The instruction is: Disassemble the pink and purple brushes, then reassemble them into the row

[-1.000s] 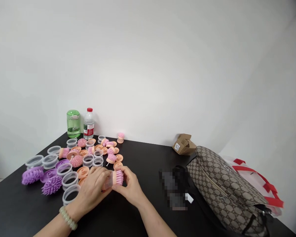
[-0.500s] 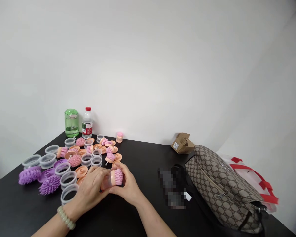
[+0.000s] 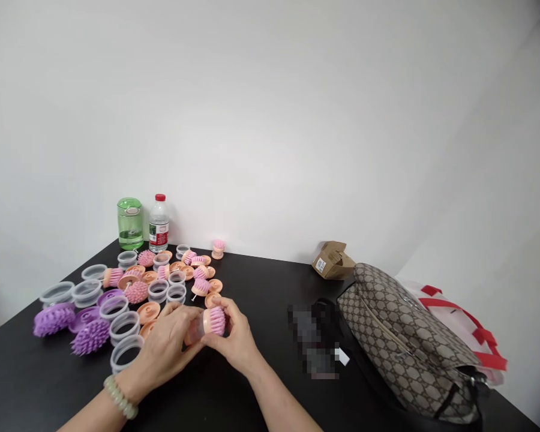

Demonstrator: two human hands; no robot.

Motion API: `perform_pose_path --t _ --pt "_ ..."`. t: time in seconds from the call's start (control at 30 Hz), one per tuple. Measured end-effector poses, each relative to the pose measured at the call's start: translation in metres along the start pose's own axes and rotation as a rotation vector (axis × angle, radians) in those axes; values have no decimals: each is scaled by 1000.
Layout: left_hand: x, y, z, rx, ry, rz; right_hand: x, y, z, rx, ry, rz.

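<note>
Between my two hands, above the black table's front half, is a scrub brush (image 3: pixel 215 321) with pink bristles, a peach rim and a clear middle section. My left hand (image 3: pixel 171 337) wraps round its peach-coloured end, which the fingers partly hide. At the bristle end, my right hand (image 3: pixel 234 337) grips the rim between thumb and fingers. A peach disc (image 3: pixel 213 299) lies just behind my right fingers. To the left of my left hand are a clear ring (image 3: pixel 125 353) and another peach disc (image 3: pixel 148 312).
Several rings, discs and pink brush heads spread leftward, with a purple brush head (image 3: pixel 90 337) near the front. Behind stand a green bottle (image 3: pixel 130 225), a water bottle (image 3: pixel 159 225) and an assembled brush (image 3: pixel 218 249). Rightward are a cardboard box (image 3: pixel 333 261) and a patterned bag (image 3: pixel 405 342).
My right hand has shifted slightly along with the bristle end of the brush, which has turned a little. My left hand stays nearly in place.
</note>
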State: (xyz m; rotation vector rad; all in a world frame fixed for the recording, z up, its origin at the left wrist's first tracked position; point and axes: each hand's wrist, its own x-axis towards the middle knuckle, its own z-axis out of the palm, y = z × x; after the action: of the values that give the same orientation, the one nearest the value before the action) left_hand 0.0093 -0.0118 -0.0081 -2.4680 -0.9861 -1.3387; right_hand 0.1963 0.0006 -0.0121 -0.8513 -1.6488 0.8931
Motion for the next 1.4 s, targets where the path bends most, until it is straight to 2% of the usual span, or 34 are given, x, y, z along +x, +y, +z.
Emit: perform_pose_path --t 0.1,0.17,0.33,0.47,0.63,0.7,0.77,0.9,0.97,1.07,1.13,1.23,1.3,1.4 --pt "-2 -1 -3 -92 -33 -89 -1 -3 -1 85 -32 -6" --pt "-2 -2 -6 -230 -89 -173 -2 -7 -2 176 -86 -14" --pt "4 1 -16 -838 -287 -395 -5 -20 -8 212 -224 -89" --pt "6 4 -17 -1338 -413 -600 -6 -31 -9 179 -261 -239" --pt "0 -1 -16 -1694 -663 -804 -7 -45 -9 65 -279 -425" --pt "-3 -4 -18 -1757 -781 -832 -8 -49 -14 42 -260 -462" --pt "-3 -6 -21 -1780 -889 -792 -8 -49 -20 41 -203 -450" --pt "0 -6 -27 -1845 -1001 -603 -3 -40 -32 165 -4 -249" --pt "1 -6 -29 -1852 -971 -532 2 -33 -35 293 126 -113" --pt "1 -5 -32 -1845 -796 -469 9 -21 -38 387 298 12" --pt "2 -5 -34 -1849 -658 -466 12 -12 -42 245 378 78" --pt "5 -6 -35 -1798 -489 -551 16 1 -52 -11 424 151" --pt "7 -8 -36 -1747 -414 -598 17 10 -58 -117 425 176" --pt "8 -11 -35 -1687 -337 -600 18 23 -61 -283 406 211"
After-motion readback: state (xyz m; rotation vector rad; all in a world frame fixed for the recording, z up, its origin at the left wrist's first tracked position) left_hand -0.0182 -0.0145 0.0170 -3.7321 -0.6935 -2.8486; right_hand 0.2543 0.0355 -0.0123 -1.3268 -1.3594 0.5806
